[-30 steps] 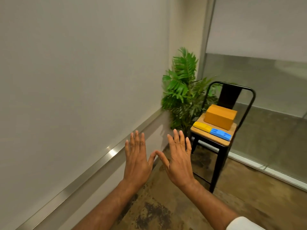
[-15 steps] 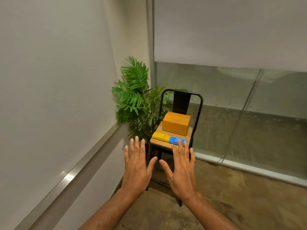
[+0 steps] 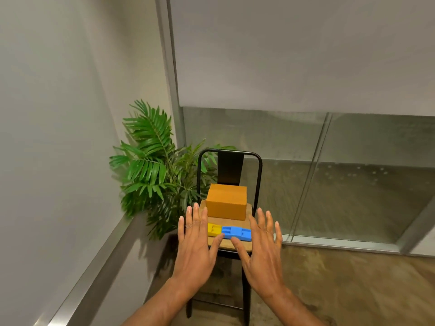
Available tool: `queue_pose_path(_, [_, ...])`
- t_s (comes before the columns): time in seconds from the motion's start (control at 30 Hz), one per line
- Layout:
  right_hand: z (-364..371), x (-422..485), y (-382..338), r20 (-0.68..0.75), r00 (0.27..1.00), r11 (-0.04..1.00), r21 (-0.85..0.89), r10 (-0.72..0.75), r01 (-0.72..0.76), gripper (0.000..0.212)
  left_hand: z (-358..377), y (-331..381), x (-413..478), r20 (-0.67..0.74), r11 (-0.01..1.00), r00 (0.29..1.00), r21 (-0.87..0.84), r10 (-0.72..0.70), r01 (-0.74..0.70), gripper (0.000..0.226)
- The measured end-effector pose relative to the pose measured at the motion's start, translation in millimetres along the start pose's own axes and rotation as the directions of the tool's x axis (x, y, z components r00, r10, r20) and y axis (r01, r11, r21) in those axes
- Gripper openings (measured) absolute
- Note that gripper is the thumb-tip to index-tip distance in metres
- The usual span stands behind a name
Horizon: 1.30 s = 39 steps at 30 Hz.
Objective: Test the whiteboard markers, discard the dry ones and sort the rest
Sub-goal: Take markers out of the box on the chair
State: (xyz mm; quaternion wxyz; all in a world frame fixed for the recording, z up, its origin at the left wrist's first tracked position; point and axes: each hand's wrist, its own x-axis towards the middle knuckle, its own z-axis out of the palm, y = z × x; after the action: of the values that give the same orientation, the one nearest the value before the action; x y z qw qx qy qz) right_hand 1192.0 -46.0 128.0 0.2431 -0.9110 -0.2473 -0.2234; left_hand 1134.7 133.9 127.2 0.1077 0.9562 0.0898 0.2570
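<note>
I am hovering my left hand point(image 3: 193, 252) and right hand point(image 3: 264, 255) flat, fingers straight and holding nothing, over the chair point(image 3: 229, 165) seat, where a blue plastic piece point(image 3: 236, 232) is lying between my thumbs, a yellow plastic piece point(image 3: 213, 229) at its nine o'clock, a cardboard box point(image 3: 227, 201) at twelve

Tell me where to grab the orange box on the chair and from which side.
Probably two-handed: left hand on the left face of the orange box, right hand on its right face, reaching from the front over the yellow piece and blue piece. It sits flat on the chair seat, sides free; the backrest closes off the rear.
</note>
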Motion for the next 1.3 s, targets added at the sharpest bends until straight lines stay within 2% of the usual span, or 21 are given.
queue_pose_path(0.2, [28, 50, -4, -0.022, 0.999, 0.998, -0.046, 0.042, -0.043, 0.076, 19, -29, 58, 0.026, 0.999, 0.999, -0.004, 0.036, -0.036, 0.08])
queue_pose_path(0.47, [73, 114, 36, 0.0, 0.998, 0.996, -0.066, 0.06, -0.06, 0.077, 77, -40, 124, 0.07, 0.999, 0.997, -0.01, 0.044, -0.044, 0.077])
queue_pose_path(0.67, [114, 174, 83, 0.064, 0.997, 0.998, -0.053, 0.05, -0.046, 0.078, 127, -40, 179, 0.135, 0.999, 0.991, 0.036, 0.005, -0.01, 0.08])
queue_pose_path(0.87, [157, 218, 125, 0.194, 0.981, 1.0, -0.031, 0.003, 0.003, 0.079, 168, -48, 225, 0.222, 0.997, 0.974, 0.071, -0.055, 0.04, 0.084])
queue_pose_path(1.07, [212, 244, 150, 0.347, 0.938, 1.0, -0.012, -0.008, 0.013, 0.082, 206, -73, 262, 0.401, 0.995, 0.911, 0.044, -0.1, 0.089, 0.081])
queue_pose_path(1.3, [257, 266, 152, 0.569, 0.821, 0.998, -0.07, 0.043, -0.004, 0.08, 246, -111, 289, 0.582, 0.927, 0.785, -0.136, -0.212, 0.35, 0.076])
